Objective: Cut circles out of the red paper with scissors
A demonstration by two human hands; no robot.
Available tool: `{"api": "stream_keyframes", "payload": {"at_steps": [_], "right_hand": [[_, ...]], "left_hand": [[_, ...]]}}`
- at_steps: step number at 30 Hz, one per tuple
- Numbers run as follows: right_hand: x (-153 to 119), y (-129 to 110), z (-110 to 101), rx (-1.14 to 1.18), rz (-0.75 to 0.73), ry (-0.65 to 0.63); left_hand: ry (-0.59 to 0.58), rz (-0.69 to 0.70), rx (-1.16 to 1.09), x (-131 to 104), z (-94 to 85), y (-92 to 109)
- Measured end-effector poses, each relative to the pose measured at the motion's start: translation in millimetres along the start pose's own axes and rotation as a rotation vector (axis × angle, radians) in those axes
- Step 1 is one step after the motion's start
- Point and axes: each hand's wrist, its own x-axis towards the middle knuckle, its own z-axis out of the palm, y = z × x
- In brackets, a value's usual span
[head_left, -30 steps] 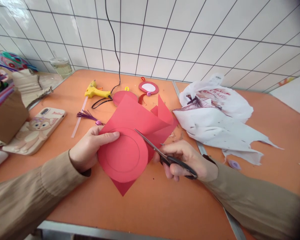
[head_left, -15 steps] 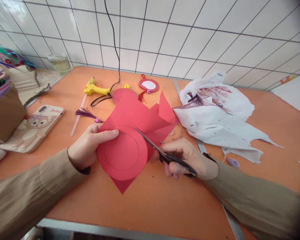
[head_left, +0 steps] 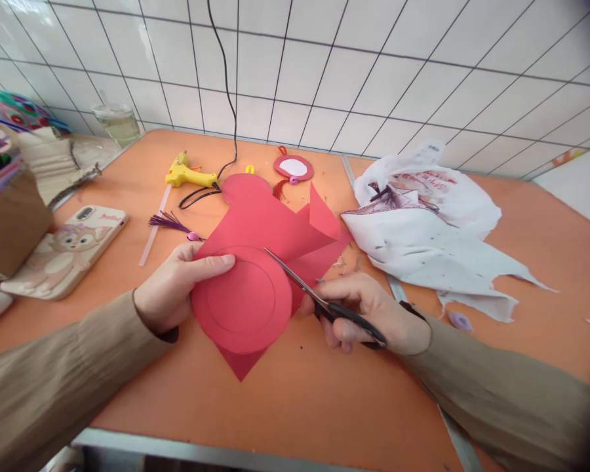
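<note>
My left hand (head_left: 170,285) pinches a sheet of red paper (head_left: 270,223) at its left side, thumb on top and fingers underneath. Two rings are drawn on the paper, one inside the other, and the outer one is cut along its lower and right edge. Black-handled scissors (head_left: 350,319) sit in my right hand (head_left: 368,308), their blades closed or nearly so on the paper at the upper right of the outer ring. A cut flap of the paper curls up towards the back right, and a pointed corner shows below the ring.
Behind the paper lie a yellow glue gun (head_left: 189,173), a purple tassel (head_left: 168,221) and a red round ornament (head_left: 294,168). A phone (head_left: 69,252) and a cardboard box (head_left: 14,219) are at the left. White cloth and a plastic bag (head_left: 452,196) lie at the right.
The curled paper flap at the back right has shifted slightly left and down. Both hands and the scissors stay almost where they were.
</note>
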Motion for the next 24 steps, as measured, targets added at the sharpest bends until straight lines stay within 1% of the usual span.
{"api": "stream_keyframes", "payload": {"at_steps": [4,7,11,17,24], "right_hand": [[0.8,-0.1,0.2,0.023,0.015,0.003],[1.0,-0.6,0.5,0.020,0.012,0.003],[0.3,0.1,0.2,0.013,0.010,-0.003],[0.2,3.0,-0.1,0.050,-0.031,-0.020],[0.9,0.2,1.6,0.030,-0.049,-0.015]], "left_hand": [[-0.015,0.010,-0.003,0.9,0.6,-0.2],[0.018,0.038,0.003,1.8,1.1,-0.3],[0.047,0.041,0.030,2.0,0.7,-1.0],[-0.001,0.041,0.029,1.7,1.3,-1.7],[-0.003,0.030,0.021,0.4,2.4,-1.5]]}}
